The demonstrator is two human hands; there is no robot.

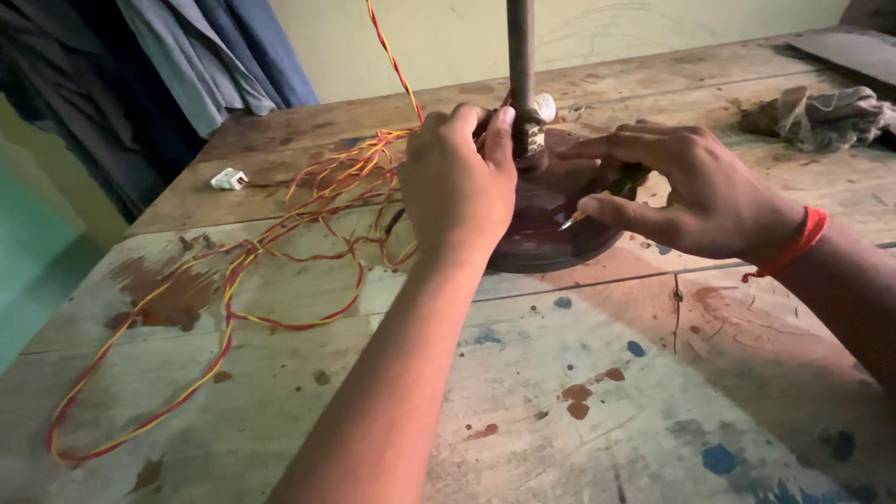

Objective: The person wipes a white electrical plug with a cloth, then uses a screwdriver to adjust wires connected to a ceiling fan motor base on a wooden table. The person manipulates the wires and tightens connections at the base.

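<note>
Dark reddish-brown metal makes up the round base [551,233] that sits on the wooden worktop [597,411], with a grey upright rod [520,56] rising from its middle and going out of the top of the picture. Where the rod meets the base there is a small pale fitting [532,138].

The person's left hand [457,182] is closed around the foot of the rod, thumb up against it, fingers curled so the grip is tight on the rod. The right hand [691,191] pinches a small screwdriver [611,191] with a green handle, fingers together on it, its metal tip pointing down to the top of the base. A red thread [803,238] is tied on the right wrist.

Red and yellow twisted wire [280,238] comes down from above beside the rod and lies in loose loops over the left part of the worktop. A small white plug part [229,178] lies near the far left edge. A crumpled grey rag [826,117] rests at the far right.

The near part of the worktop shows paint stains in blue and rust colour. Blue cloth [224,56] hangs behind the far left corner.
</note>
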